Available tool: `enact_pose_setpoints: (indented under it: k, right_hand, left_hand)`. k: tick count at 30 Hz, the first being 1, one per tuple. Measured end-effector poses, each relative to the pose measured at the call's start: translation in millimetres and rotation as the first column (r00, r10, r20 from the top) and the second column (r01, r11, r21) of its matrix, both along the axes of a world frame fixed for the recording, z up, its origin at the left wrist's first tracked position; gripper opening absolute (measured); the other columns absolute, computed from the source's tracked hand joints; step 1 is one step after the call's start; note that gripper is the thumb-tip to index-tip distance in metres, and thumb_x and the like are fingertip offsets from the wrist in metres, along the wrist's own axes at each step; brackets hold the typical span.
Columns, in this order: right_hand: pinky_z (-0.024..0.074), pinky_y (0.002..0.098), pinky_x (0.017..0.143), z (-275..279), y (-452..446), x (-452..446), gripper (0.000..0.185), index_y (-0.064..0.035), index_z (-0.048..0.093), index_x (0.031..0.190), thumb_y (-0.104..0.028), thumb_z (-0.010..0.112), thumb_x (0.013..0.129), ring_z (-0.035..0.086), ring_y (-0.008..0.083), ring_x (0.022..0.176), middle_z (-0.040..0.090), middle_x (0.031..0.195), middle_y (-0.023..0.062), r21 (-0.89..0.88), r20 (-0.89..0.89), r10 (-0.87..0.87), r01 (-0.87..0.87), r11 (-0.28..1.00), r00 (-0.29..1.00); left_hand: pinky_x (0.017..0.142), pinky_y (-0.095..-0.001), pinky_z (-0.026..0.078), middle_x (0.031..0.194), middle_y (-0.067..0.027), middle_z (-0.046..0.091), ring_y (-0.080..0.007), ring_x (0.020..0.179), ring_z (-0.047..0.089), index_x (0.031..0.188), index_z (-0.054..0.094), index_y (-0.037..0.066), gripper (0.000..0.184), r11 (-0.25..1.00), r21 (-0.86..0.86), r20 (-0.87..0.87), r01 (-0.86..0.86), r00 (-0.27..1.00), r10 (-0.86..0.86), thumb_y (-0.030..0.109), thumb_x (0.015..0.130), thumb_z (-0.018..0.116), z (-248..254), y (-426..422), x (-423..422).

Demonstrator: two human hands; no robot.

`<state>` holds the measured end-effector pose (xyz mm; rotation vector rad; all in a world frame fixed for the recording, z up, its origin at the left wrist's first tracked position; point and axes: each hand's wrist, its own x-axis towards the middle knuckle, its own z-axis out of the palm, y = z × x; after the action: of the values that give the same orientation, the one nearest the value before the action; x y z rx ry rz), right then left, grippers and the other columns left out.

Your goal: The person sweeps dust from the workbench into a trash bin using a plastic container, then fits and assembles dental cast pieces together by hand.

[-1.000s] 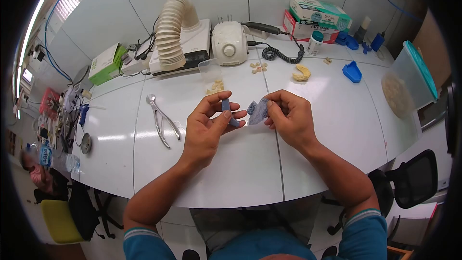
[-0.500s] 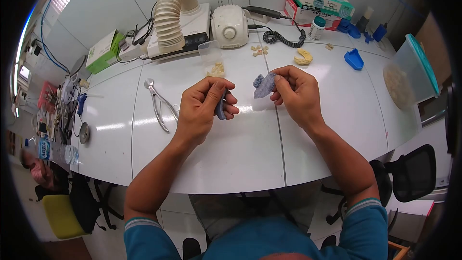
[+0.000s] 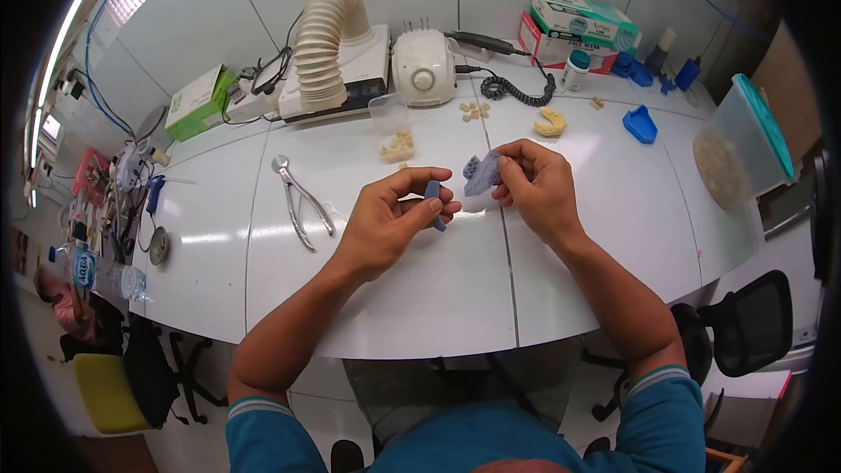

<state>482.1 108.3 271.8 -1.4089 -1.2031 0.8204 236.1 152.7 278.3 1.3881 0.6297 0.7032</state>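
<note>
Within the left hand (image 3: 394, 221), a slim, smooth blue-grey strip (image 3: 434, 200) is held, while the right hand (image 3: 536, 188), near but apart, pinches a flat, speckled blue-grey piece (image 3: 481, 179), apparently a two-handed handling step, any next move calling for steady fingertip control.

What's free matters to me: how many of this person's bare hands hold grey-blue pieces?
2: the left hand holds a slim grey-blue piece; the right hand pinches a speckled grey-blue piece.

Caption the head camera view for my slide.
Over a white table, the left hand holds a slim blue-grey piece and the right hand a speckled grey piece, with metal pliers lying nearby.
</note>
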Motion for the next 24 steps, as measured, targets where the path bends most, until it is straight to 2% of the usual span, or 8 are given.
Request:
enact_pose_setpoints:
  k: [3,6,9,12,15,18,21,24]
  right_hand:
    - [0.0601,0.0270,0.060,-1.4,0.7,0.1,0.023,0.0091,0.072,0.114,-0.010,0.061,0.106,0.075,0.0140,0.069,0.077,0.084,0.0113,0.001,-0.003,0.005,-0.005,1.000,1.000]
    - [0.0602,0.0271,0.060,-2.6,0.5,-0.1,0.023,0.0091,0.072,0.114,-0.010,0.062,0.106,0.075,0.0140,0.069,0.077,0.084,0.0112,0.007,-0.004,0.009,-0.009,1.000,1.000]
    - [0.0600,0.0268,0.060,-3.2,1.1,0.7,0.023,0.0090,0.072,0.114,-0.010,0.062,0.106,0.075,0.0139,0.069,0.077,0.084,0.0110,0.010,-0.001,0.012,-0.012,1.000,1.000]
    - [0.0598,0.0265,0.060,-2.7,0.8,1.2,0.023,0.0088,0.072,0.114,-0.010,0.062,0.106,0.075,0.0136,0.069,0.077,0.084,0.0110,0.010,-0.002,0.012,-0.012,1.000,1.000]
    - [0.0596,0.0262,0.060,-2.9,0.7,0.9,0.023,0.0083,0.072,0.114,-0.010,0.062,0.106,0.075,0.0132,0.069,0.077,0.084,0.0110,0.005,-0.005,0.010,-0.010,1.000,1.000]
    - [0.0598,0.0261,0.061,-1.6,1.5,1.9,0.023,0.0079,0.072,0.114,-0.011,0.062,0.106,0.075,0.0127,0.070,0.077,0.084,0.0110,0.023,0.006,0.003,-0.003,1.000,1.000]
    - [0.0602,0.0261,0.061,1.3,1.2,4.6,0.022,0.0075,0.072,0.114,-0.010,0.061,0.107,0.075,0.0121,0.071,0.077,0.085,0.0107,0.037,-0.005,-0.022,0.022,0.999,1.000]
    - [0.0606,0.0261,0.062,5.8,2.5,6.4,0.022,0.0071,0.072,0.114,-0.010,0.061,0.107,0.074,0.0114,0.072,0.077,0.086,0.0101,0.056,-0.013,-0.050,0.050,0.997,0.999]
  left_hand:
    - [0.104,-0.0383,0.063,0.119,-0.0147,0.071,-0.0240,0.111,0.077,0.143,0.062,-0.007,0.035,0.995,-0.084,-0.049,-0.050,0.998,0.046,0.012,0.114,0.059,6.8,-0.5,-1.9]
    - [0.103,-0.0374,0.063,0.125,-0.0165,0.070,-0.0232,0.116,0.075,0.145,0.061,-0.006,0.039,0.994,-0.095,-0.040,-0.050,0.998,0.047,0.020,0.117,0.055,-0.7,5.0,-4.5]
    - [0.109,-0.0385,0.060,0.132,-0.0186,0.068,-0.0244,0.124,0.071,0.153,0.055,-0.005,0.042,0.973,-0.223,0.011,-0.068,0.997,0.072,0.015,0.116,0.054,-4.2,6.0,-2.1]
    - [0.115,-0.0395,0.055,0.138,-0.0202,0.066,-0.0258,0.131,0.068,0.160,0.047,-0.004,0.051,0.970,-0.238,0.073,-0.044,0.995,0.063,0.008,0.112,0.056,-8.3,5.9,-2.6]
    - [0.119,-0.0404,0.052,0.141,-0.0207,0.065,-0.0266,0.133,0.067,0.164,0.042,-0.004,0.061,0.994,-0.106,0.030,-0.016,0.999,0.020,0.001,0.107,0.060,-7.4,5.6,-3.5]
    - [0.117,-0.0387,0.053,0.144,-0.0215,0.063,-0.0266,0.131,0.068,0.163,0.044,-0.003,0.064,1.000,-0.022,0.017,-0.014,1.000,0.015,-0.002,0.103,0.066,-5.6,7.6,-5.2]
    - [0.112,-0.0383,0.057,0.139,-0.0206,0.067,-0.0267,0.127,0.071,0.155,0.054,-0.003,0.058,0.991,0.069,-0.099,-0.114,0.988,0.121,-0.002,0.100,0.070,5.4,7.4,-4.3]
    - [0.105,-0.0374,0.061,0.126,-0.0181,0.076,-0.0253,0.117,0.076,0.145,0.062,-0.002,0.050,0.913,0.392,-0.230,-0.113,0.949,0.216,-0.002,0.097,0.073,3.0,6.5,-5.8]
